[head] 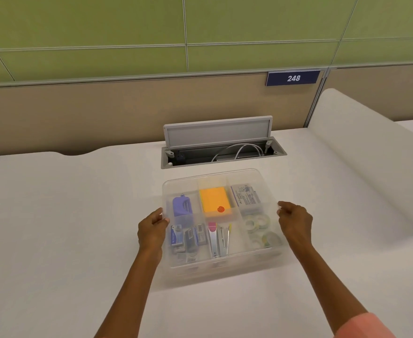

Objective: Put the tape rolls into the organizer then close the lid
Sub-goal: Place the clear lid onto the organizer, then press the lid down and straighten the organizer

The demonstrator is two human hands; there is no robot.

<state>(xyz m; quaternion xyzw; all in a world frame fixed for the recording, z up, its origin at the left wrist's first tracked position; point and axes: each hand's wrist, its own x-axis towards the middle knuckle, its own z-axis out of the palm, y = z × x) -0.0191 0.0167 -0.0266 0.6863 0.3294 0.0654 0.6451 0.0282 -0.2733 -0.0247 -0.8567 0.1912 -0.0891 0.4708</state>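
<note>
A clear plastic organizer (176, 269) stands on the white desk in front of me. A translucent lid (239, 174) lies over its top, held at both sides. My left hand (153, 230) pinches the lid's left edge and my right hand (294, 220) pinches its right edge. Several clear tape rolls (259, 230) lie in the organizer's front right compartment, seen through the lid. Other compartments hold an orange pad (214, 200), a purple sharpener, staple boxes, a stapler and a small printed box.
Behind the organizer an open cable hatch (222, 152) with a raised grey flap and white cables is set into the desk (54, 215). A white padded divider (361, 154) rises at the right. A beige and green partition closes the back.
</note>
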